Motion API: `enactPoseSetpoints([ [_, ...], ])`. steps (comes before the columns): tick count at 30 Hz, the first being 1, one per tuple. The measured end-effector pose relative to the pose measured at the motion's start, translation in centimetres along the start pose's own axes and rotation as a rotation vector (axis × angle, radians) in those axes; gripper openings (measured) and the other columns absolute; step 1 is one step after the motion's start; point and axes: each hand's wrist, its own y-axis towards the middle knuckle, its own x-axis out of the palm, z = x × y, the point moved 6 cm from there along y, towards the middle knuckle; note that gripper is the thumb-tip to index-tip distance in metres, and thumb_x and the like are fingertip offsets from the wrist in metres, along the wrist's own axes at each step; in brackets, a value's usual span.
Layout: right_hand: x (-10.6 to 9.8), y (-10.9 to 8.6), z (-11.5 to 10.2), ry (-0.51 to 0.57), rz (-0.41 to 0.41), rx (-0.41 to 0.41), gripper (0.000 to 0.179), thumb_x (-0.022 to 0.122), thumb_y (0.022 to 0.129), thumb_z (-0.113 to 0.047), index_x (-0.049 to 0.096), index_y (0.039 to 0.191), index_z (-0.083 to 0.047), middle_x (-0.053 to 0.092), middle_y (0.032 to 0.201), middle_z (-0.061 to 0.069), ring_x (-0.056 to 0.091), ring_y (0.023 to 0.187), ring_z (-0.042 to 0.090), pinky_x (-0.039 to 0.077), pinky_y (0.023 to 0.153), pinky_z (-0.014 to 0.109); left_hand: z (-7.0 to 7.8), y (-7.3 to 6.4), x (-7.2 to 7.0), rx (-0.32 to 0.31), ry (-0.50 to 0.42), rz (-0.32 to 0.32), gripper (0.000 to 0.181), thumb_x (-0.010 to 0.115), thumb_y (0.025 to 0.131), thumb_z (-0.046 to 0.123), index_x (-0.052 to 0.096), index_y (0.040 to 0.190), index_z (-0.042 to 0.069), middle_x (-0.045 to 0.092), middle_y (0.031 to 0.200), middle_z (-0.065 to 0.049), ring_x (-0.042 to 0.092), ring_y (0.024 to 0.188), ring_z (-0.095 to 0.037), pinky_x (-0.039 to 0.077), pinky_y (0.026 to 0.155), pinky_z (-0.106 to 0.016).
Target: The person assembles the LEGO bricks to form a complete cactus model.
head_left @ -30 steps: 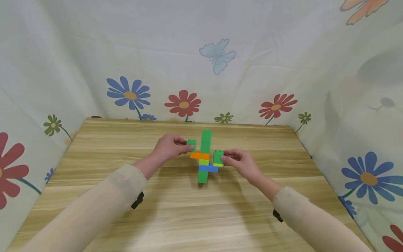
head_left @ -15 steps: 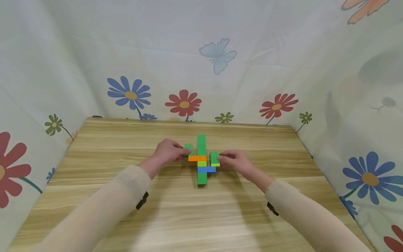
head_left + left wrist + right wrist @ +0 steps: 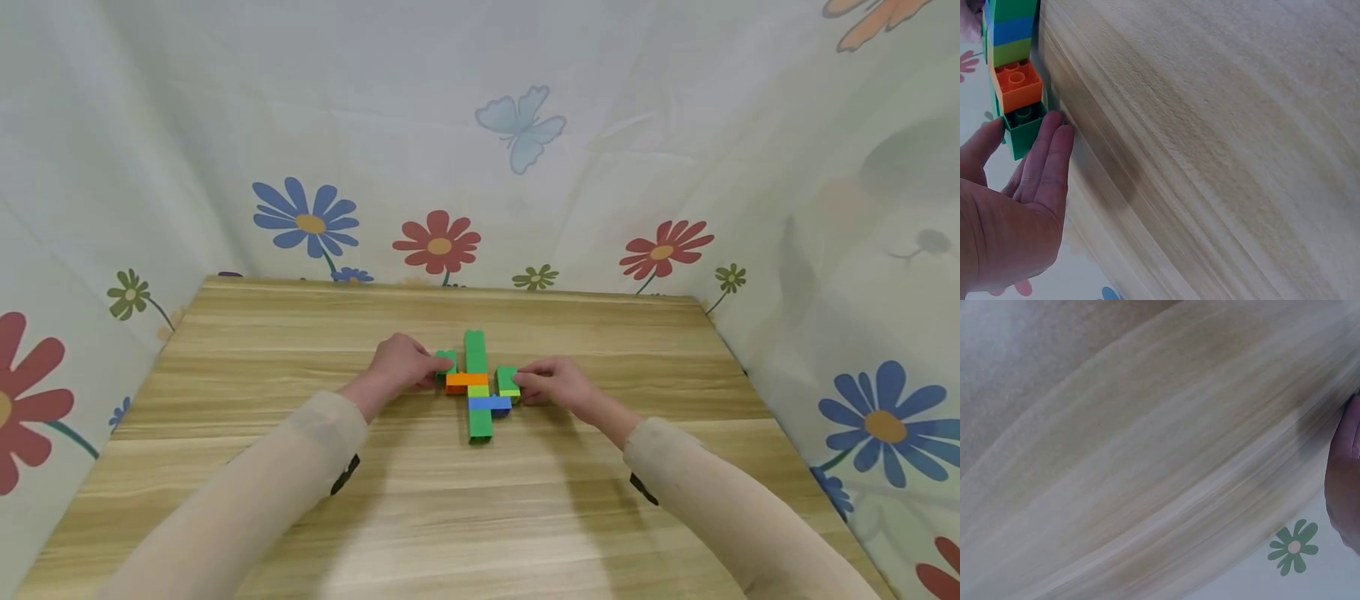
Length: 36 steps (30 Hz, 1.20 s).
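A built figure of toy building bricks stands mid-table in the head view, with a green column [image 3: 477,360], an orange brick [image 3: 467,380] jutting left and a blue brick [image 3: 490,403] jutting right. My left hand [image 3: 401,365] pinches the green brick [image 3: 446,362] at the figure's left side between thumb and fingers. From the left wrist view, hollow undersides show on the orange brick [image 3: 1018,86] and the green brick [image 3: 1025,131]. My right hand [image 3: 561,387] pinches another green brick [image 3: 507,380], with lime under it, on the right side. The right wrist view catches only part of that hand [image 3: 1344,469].
The wood-grain table [image 3: 480,517] runs in front of and around the figure. Behind and at both sides hangs a pale cloth [image 3: 360,100] printed with flowers and butterflies, meeting the table's back edge.
The brick figure has come slightly nearer and left and tilted, so its column looks shorter and more of its lower faces show. Both hands moved with it, keeping their grip.
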Motion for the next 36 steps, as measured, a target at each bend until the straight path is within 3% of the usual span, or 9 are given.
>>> enactPoseSetpoints([
  [11, 0.2, 0.1, -0.3, -0.019, -0.008, 0.025, 0.032, 0.071, 0.104, -0.012, 0.071, 0.126, 0.012, 0.078, 0.111, 0.022, 0.078, 0.093, 0.024, 0.065, 0.086, 0.042, 0.4, -0.7, 0.0, 0.013, 0.043, -0.001, 0.033, 0.083, 0.095, 0.033, 0.08, 0.098, 0.0, 0.079, 0.091, -0.013, 0.075, 0.082, -0.029, 0.061, 0.08, -0.037],
  [22, 0.3, 0.4, -0.8, -0.083, -0.016, 0.027, 0.03, 0.073, 0.103, -0.01, 0.072, 0.123, 0.013, 0.079, 0.108, 0.024, 0.08, 0.09, 0.031, 0.065, 0.083, 0.043, 0.2, 0.3, 0.3, 0.02, 0.132, 0.006, 0.035, 0.084, 0.094, 0.034, 0.079, 0.084, 0.002, 0.077, 0.077, -0.012, 0.074, 0.072, -0.026, 0.05, 0.062, -0.026],
  [30, 0.2, 0.4, -0.9, -0.109, -0.008, 0.029, 0.028, 0.072, 0.103, -0.012, 0.074, 0.121, 0.01, 0.079, 0.107, 0.023, 0.08, 0.092, 0.032, 0.065, 0.084, 0.043, 0.1, 0.1, 0.3, 0.009, 0.129, 0.008, 0.034, 0.084, 0.094, 0.034, 0.079, 0.085, 0.001, 0.077, 0.078, -0.012, 0.074, 0.073, -0.026, 0.05, 0.063, -0.025],
  [36, 0.0, 0.4, -0.8, -0.102, -0.011, 0.028, 0.029, 0.072, 0.104, -0.015, 0.075, 0.121, 0.009, 0.079, 0.106, 0.02, 0.08, 0.092, 0.029, 0.065, 0.084, 0.042, 0.2, -0.4, 0.1, 0.034, 0.11, -0.012, 0.034, 0.084, 0.095, 0.033, 0.079, 0.087, 0.001, 0.078, 0.081, -0.012, 0.077, 0.077, -0.027, 0.059, 0.071, -0.029],
])
